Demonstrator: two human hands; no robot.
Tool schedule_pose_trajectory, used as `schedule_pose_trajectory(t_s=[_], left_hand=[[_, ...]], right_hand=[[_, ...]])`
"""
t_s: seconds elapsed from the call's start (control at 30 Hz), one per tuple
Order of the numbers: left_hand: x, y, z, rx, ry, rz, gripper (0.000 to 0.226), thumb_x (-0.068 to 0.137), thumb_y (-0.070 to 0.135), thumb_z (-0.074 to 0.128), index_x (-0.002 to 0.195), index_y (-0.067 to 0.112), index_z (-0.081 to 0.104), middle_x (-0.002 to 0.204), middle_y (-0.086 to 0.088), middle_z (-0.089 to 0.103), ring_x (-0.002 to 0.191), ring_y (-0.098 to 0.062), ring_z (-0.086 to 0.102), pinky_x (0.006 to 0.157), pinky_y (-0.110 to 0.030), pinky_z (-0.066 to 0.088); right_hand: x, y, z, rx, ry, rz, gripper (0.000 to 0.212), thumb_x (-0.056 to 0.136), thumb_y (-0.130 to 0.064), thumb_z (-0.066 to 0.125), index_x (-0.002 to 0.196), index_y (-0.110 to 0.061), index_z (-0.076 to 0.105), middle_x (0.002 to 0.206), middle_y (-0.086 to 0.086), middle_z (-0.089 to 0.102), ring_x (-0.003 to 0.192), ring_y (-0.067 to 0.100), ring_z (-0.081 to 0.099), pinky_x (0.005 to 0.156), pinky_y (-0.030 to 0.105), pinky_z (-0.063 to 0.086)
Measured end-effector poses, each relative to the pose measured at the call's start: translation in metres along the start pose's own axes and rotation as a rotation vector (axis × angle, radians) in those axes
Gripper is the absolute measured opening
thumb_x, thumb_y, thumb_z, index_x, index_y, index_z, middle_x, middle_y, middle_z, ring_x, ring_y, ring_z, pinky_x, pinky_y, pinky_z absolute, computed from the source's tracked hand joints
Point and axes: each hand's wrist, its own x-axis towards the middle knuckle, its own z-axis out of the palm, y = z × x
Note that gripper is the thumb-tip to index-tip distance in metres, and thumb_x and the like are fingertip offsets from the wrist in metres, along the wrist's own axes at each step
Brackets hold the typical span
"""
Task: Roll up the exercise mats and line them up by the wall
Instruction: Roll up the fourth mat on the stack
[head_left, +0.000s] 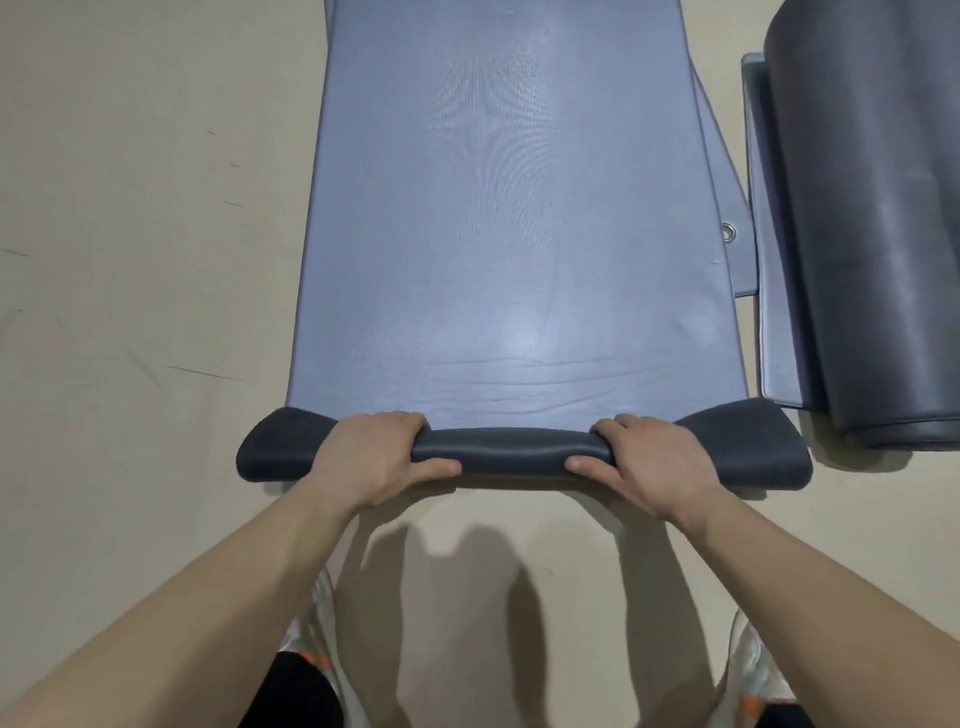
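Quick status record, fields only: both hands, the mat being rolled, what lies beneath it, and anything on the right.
left hand: gripping the rolled end of the mat
right hand: gripping the same roll
blue mat: near end curled into a small roll, rest flat
second mat: flat beneath, edge showing on the right
rolled mat: finished roll, lying to the right
floor: beige, scuffed
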Motion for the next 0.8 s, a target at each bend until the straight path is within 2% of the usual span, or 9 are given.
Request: schedule_pose_trajectory(t_s=[0.13,0.27,0.37,0.43,0.53,0.6,0.67,0.73,0.8], left_hand=[[0.012,-0.003,-0.021,-0.125,-0.185,-0.068,0.059,0.081,0.090,0.042,0.081,0.033,0.056,0.082,0.006,0.063,0.078,-0.016,0.058,0.069,-0.037,0.045],[0.039,-0.011,-0.031,-0.084,-0.091,-0.150,0.070,0.071,0.098,0.041,0.089,0.034,0.065,0.087,0.008,0.065,0.081,-0.016,0.059,0.071,-0.036,0.045],[0.050,-0.010,-0.028,0.005,0.064,-0.204,0.072,0.073,0.098,0.035,0.086,0.033,0.065,0.080,0.009,0.064,0.078,-0.017,0.057,0.076,-0.037,0.037],[0.056,-0.008,-0.022,0.015,0.109,-0.247,0.074,0.073,0.097,0.032,0.089,0.033,0.065,0.082,0.010,0.065,0.083,-0.018,0.057,0.083,-0.039,0.034],[0.064,-0.001,-0.018,0.003,0.232,-0.329,0.065,0.076,0.092,0.039,0.098,0.034,0.059,0.100,0.008,0.060,0.100,-0.022,0.056,0.089,-0.043,0.032],[0.065,0.012,-0.014,-0.021,0.388,-0.360,0.056,0.084,0.082,0.045,0.099,0.030,0.060,0.104,0.003,0.059,0.101,-0.025,0.053,0.089,-0.043,0.032],[0.056,0.026,-0.005,-0.081,0.565,-0.299,0.052,0.091,0.070,0.046,0.103,0.024,0.067,0.109,-0.002,0.062,0.102,-0.027,0.053,0.090,-0.043,0.035],[0.042,0.028,0.010,-0.086,0.541,-0.150,0.073,0.084,0.079,0.051,0.126,0.020,0.065,0.130,-0.004,0.060,0.120,-0.028,0.052,0.107,-0.046,0.035],[0.034,0.015,0.018,0.064,0.342,-0.038,0.115,0.066,0.092,0.056,0.153,0.018,0.042,0.155,-0.005,0.043,0.144,-0.030,0.037,0.123,-0.050,0.021]], right_hand=[[0.011,0.004,-0.022,0.190,-0.138,0.042,0.072,0.087,-0.086,0.035,0.074,-0.019,0.058,0.070,-0.003,0.061,0.069,0.016,0.056,0.062,0.037,0.038],[0.042,0.011,-0.036,0.272,-0.156,0.089,0.067,0.083,-0.088,0.041,0.076,-0.024,0.062,0.075,-0.005,0.064,0.075,0.017,0.059,0.065,0.036,0.042],[0.043,-0.002,-0.024,0.078,0.345,0.045,0.055,0.094,-0.071,0.043,0.082,-0.021,0.063,0.076,-0.002,0.063,0.073,0.025,0.059,0.061,0.036,0.042],[0.028,-0.019,-0.010,0.001,0.551,-0.010,0.051,0.097,-0.062,0.045,0.095,-0.016,0.068,0.088,0.005,0.066,0.080,0.033,0.060,0.073,0.044,0.050],[0.017,-0.023,0.004,-0.132,0.357,-0.027,0.092,0.075,-0.079,0.059,0.136,-0.012,0.051,0.127,0.010,0.056,0.113,0.035,0.053,0.107,0.052,0.037],[0.028,-0.017,-0.004,-0.190,0.241,-0.027,0.111,0.058,-0.086,0.065,0.141,-0.016,0.042,0.130,0.006,0.051,0.116,0.031,0.049,0.110,0.048,0.029],[0.048,-0.012,-0.017,-0.173,0.175,-0.034,0.114,0.049,-0.089,0.065,0.139,-0.023,0.040,0.128,0.002,0.051,0.115,0.027,0.050,0.109,0.045,0.030],[0.066,-0.009,-0.030,-0.147,0.073,-0.058,0.115,0.047,-0.091,0.062,0.139,-0.026,0.038,0.130,-0.001,0.049,0.120,0.026,0.048,0.111,0.044,0.030],[0.077,-0.007,-0.034,-0.133,0.015,-0.066,0.117,0.047,-0.093,0.059,0.140,-0.026,0.039,0.134,0.000,0.046,0.126,0.025,0.044,0.114,0.044,0.026]])
